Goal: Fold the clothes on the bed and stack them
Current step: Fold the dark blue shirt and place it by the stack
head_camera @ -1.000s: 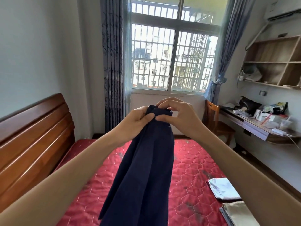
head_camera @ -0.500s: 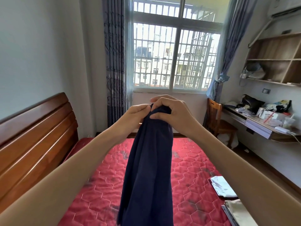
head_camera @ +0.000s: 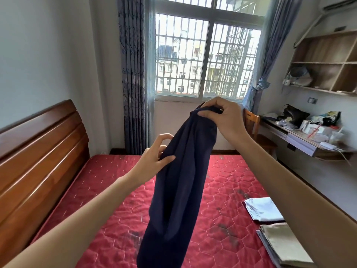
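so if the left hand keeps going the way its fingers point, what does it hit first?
The navy garment. The left hand reaches toward its right, fingertips at the hanging cloth's edge, thumb seemingly touching it. Depth is unclear, but nothing else lies between.

A home bedroom: bed point(head_camera: 119, 209), curtained window point(head_camera: 206, 55), probably a cluttered desk point(head_camera: 301, 140).

- The navy garment point(head_camera: 179, 190) runs off the bottom edge, hem unseen.
- The beige folded pile point(head_camera: 284, 246) is partly hidden behind the right forearm.
- Desk clutter point(head_camera: 316, 126) too jumbled to identify.
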Available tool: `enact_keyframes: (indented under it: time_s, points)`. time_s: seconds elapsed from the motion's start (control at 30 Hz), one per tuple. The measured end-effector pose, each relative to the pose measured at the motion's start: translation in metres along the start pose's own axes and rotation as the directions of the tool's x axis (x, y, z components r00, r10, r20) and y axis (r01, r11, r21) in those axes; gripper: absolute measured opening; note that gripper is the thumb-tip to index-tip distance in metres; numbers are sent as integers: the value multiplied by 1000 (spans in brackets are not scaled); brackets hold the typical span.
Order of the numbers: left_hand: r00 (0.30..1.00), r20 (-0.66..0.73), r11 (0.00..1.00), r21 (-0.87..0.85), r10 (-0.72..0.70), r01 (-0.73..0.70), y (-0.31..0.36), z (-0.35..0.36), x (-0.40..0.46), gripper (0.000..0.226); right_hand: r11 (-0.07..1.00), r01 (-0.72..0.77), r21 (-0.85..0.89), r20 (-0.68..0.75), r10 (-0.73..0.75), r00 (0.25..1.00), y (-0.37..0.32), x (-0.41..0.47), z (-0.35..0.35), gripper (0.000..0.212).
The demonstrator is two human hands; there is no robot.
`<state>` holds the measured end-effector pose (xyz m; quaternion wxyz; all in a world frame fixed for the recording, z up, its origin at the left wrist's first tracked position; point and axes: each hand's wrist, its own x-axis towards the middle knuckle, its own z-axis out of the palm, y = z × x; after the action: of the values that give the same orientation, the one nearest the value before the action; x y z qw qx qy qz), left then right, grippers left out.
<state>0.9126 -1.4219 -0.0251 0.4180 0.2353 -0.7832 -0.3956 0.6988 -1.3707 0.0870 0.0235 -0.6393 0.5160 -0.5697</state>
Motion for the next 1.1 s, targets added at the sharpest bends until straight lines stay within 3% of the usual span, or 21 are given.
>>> enact_keyframes:
  time_s: [0.1, 0.2, 0.33, 0.47, 0.57, 0.7, 0.83, 0.9, 1.03, 1.1]
  points:
    - [968, -250, 990, 144, 31, 5, -21, 3, -8, 50, 997, -46, -58, -16, 46, 999, 6, 2, -3, 17]
    - [874, -448, 913, 407, 189, 11, -25, -5, -12, 45, 989, -94, -116, -42, 89, 995, 12, -1, -1, 11]
    - [824, -324, 701, 703, 465, -119, -24, 1, -26, 31, 969, -107, -224, -70, 94, 993, 15, 0, 6, 12]
    - [809, -194, 605, 761, 556, -233, -24, 28, -40, 40, 944, -86, -318, -69, 68, 995, 12, 2, 14, 10]
    - [875, -98, 599, 764, 474, -239, -31, 43, -45, 32, 932, -72, -356, -63, 54, 997, 10, 3, 15, 13]
    - [942, -219, 779, 623, 253, -64, -39, 63, -40, 22, 934, -66, -351, -26, 60, 998, 9, 2, 19, 12]
    - [963, -269, 847, 519, 28, 120, -48, 79, -26, 54, 941, -78, -328, -15, 78, 997, 8, 0, 23, 13]
    - [961, -276, 852, 494, -35, 173, -55, 83, -19, 58, 942, -81, -325, -10, 83, 997, 8, 0, 25, 14]
    - [958, -287, 833, 529, -5, 163, -65, 86, -14, 16, 940, -108, -324, -35, 102, 994, 11, -3, 26, 10]
    - [960, -280, 834, 533, 15, 142, -70, 83, -16, 6, 936, -133, -327, -53, 122, 991, 14, -4, 26, 10]
